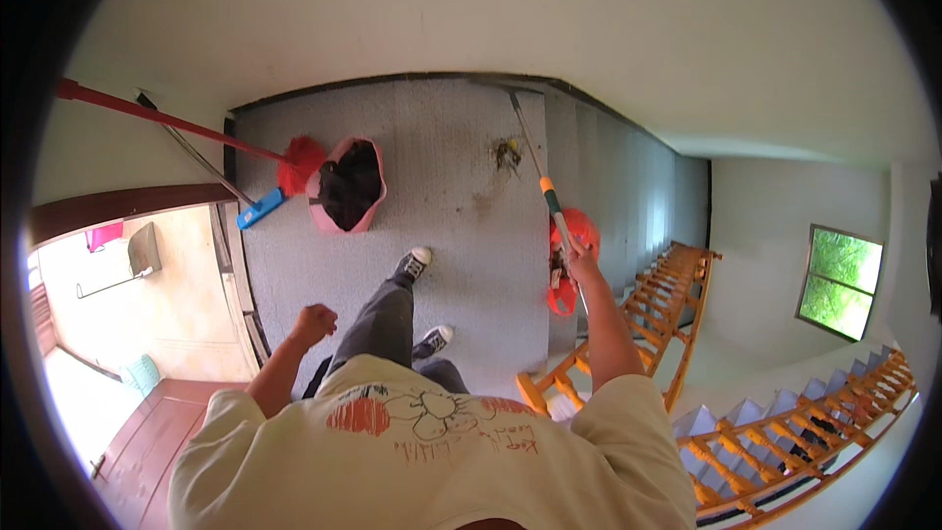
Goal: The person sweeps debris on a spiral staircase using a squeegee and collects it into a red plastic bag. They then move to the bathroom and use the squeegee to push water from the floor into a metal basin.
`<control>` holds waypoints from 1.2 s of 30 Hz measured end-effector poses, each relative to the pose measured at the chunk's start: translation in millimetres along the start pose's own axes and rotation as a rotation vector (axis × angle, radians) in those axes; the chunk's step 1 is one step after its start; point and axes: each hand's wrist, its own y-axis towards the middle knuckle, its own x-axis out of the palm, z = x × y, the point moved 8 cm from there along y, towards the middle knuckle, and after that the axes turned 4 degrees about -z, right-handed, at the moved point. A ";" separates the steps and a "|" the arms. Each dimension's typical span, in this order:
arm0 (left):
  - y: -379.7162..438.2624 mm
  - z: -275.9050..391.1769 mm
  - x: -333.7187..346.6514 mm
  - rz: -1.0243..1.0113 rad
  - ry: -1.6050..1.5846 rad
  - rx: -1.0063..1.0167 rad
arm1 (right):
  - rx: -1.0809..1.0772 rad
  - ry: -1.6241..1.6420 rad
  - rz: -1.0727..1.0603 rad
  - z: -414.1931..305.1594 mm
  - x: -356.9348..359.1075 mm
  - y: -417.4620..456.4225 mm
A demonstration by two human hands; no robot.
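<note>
My right hand (582,265) grips the long pole (531,143) of a tool whose far end lies at the foot of the back wall, its head blurred. A small pile of debris (508,154) with a yellow bit in it lies on the grey floor left of the pole. Beneath the pole, near my right hand, is an open red plastic bag (581,224) with things in it. My left hand (316,322) hangs at my left side with curled fingers, and nothing shows in it.
A pink bag (372,217) with a dark lining, a red broom (300,164) and a blue-headed tool (260,209) are at the left, near a doorway. On the right, stairs (611,154) go down beside a wooden banister (666,294). More stairs with railings are at lower right.
</note>
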 end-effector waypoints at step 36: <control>-13.0 -37.5 -19.3 0.108 -0.165 -0.049 | -0.273 -0.388 -0.049 -44.0 173.9 -48.3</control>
